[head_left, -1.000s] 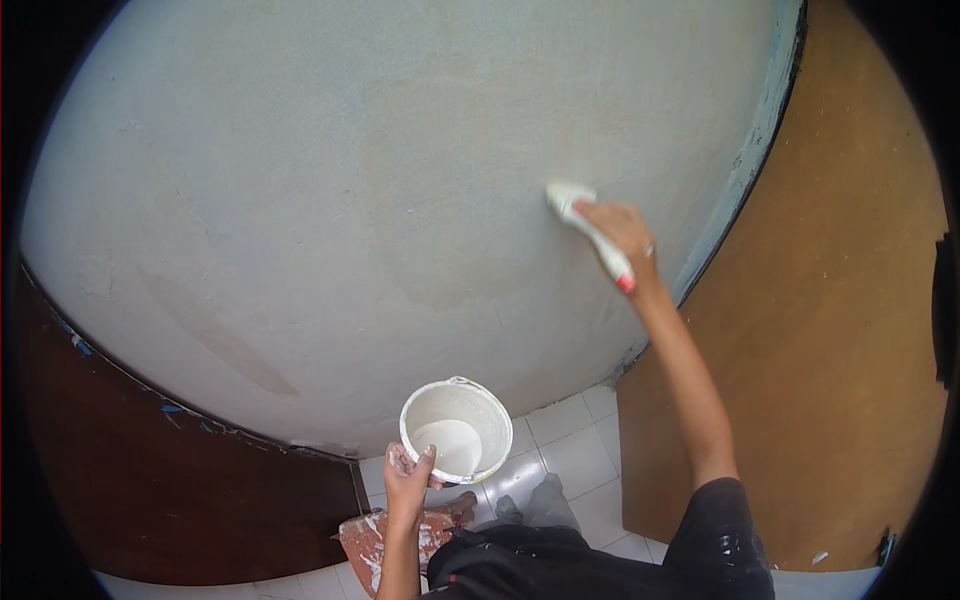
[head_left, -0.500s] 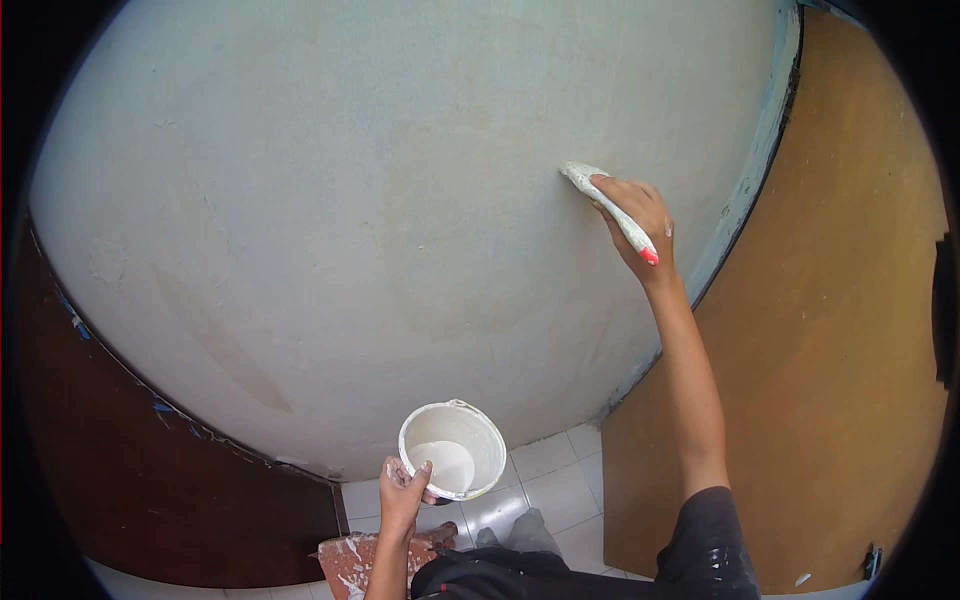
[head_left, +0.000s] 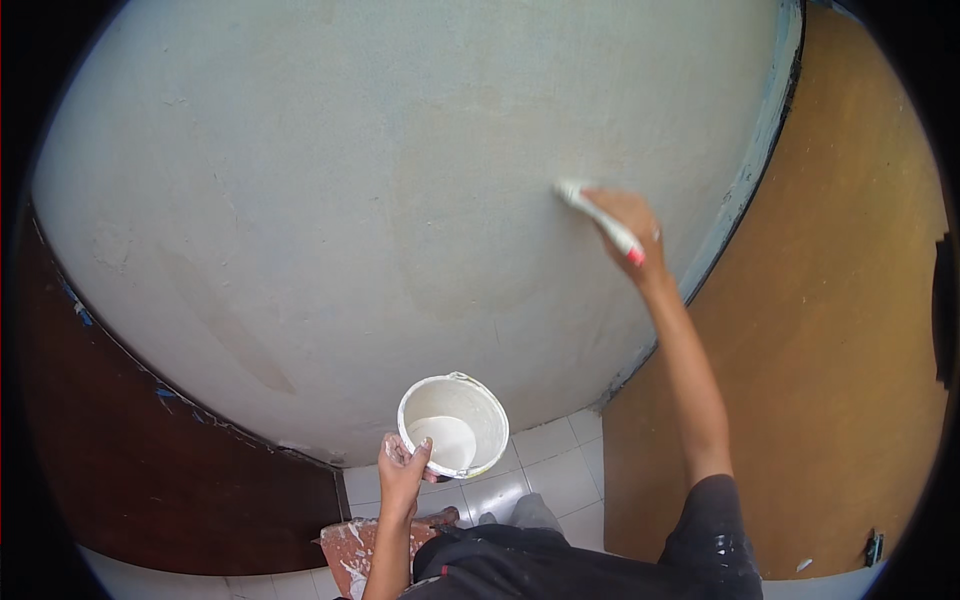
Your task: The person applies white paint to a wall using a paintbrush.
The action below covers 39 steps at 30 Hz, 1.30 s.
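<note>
Facing the pale wall (head_left: pixel 290 190), I hold a white bucket (head_left: pixel 482 412) before its lower edge, my left grip (head_left: pixel 403 478) pinching the rim; my right grip (head_left: pixel 635 220) is wrapped around a brush (head_left: pixel 612 228), tip at the wall, nearer its right edge.

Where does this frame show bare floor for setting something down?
Bare floor tiles show between the white bucket and the tan door. Below the bucket it is crowded: left hand, paint-splashed red surface, dark clothing.
</note>
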Available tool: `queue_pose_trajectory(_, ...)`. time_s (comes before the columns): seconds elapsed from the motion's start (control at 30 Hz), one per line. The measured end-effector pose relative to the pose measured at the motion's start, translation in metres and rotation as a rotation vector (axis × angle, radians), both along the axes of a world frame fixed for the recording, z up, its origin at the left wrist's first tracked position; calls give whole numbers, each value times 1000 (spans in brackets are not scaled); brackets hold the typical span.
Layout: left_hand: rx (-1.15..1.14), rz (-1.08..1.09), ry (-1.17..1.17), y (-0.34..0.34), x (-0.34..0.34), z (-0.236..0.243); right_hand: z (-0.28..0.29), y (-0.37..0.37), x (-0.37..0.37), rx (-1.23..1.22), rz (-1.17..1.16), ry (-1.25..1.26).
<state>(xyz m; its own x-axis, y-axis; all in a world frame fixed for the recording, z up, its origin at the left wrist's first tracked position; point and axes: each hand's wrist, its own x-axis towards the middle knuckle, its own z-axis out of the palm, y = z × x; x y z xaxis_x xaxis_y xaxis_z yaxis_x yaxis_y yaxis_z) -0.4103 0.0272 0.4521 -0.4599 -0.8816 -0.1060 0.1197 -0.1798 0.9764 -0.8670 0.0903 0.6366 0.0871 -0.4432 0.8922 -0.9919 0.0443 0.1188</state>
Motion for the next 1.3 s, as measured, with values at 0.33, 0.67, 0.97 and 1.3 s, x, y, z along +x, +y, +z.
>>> queue_pose_trajectory(0.33, 51, 6, 14, 3, -4, -1, -38, 0, 17, 61, -50, 23)
queue_pose_trajectory(0.67, 33, 14, -25, 1, -4, -8, 22, -7, 14, -46, 9, 53)
queue_pose_trajectory(0.97, 66, 59, -16, 2, -6, -13, -13, -33, 55, 25, 12, 46)
queue_pose_trajectory(1.3, 55, 91, -63, 5, -11, -13, -151, -20, 49, 301, 123, -209)
